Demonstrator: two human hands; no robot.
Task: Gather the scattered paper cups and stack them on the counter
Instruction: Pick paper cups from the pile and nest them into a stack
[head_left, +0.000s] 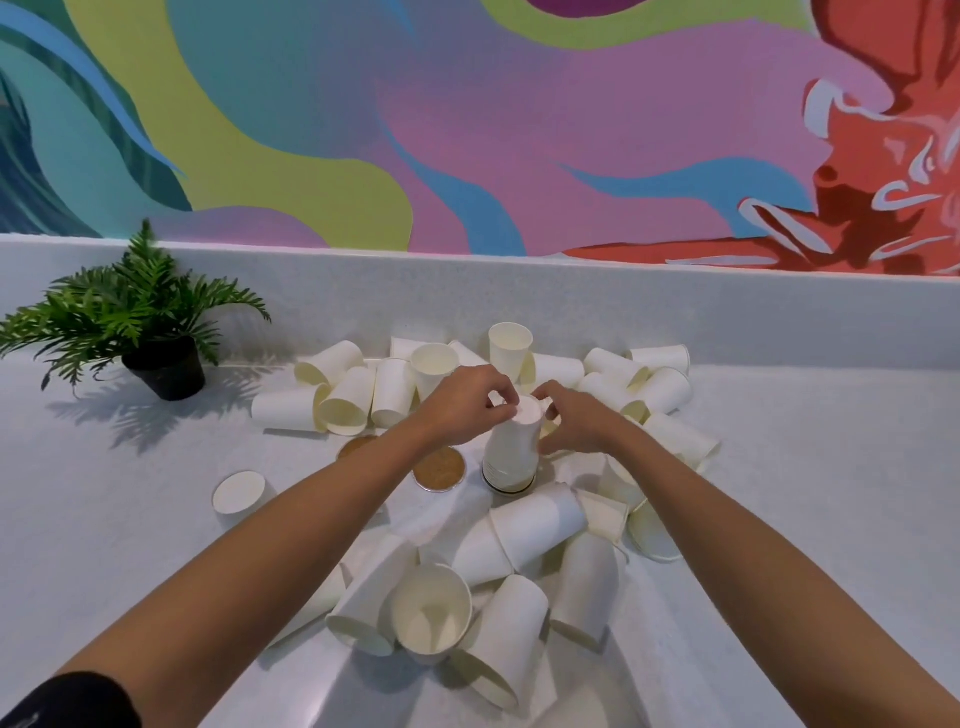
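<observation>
A stack of upside-down white paper cups stands on the white counter, in the middle of the view. My left hand pinches the top of the stack from the left. From the right, my right hand has its fingers curled around the same top cup. Several loose cups lie on their sides behind the stack and to its right. More loose cups are piled nearer to me, one of them with its mouth up.
A small potted fern stands at the back left. Two round brown coasters lie left of the stack. A single upside-down cup sits apart at the left. A low white backsplash runs below the painted wall.
</observation>
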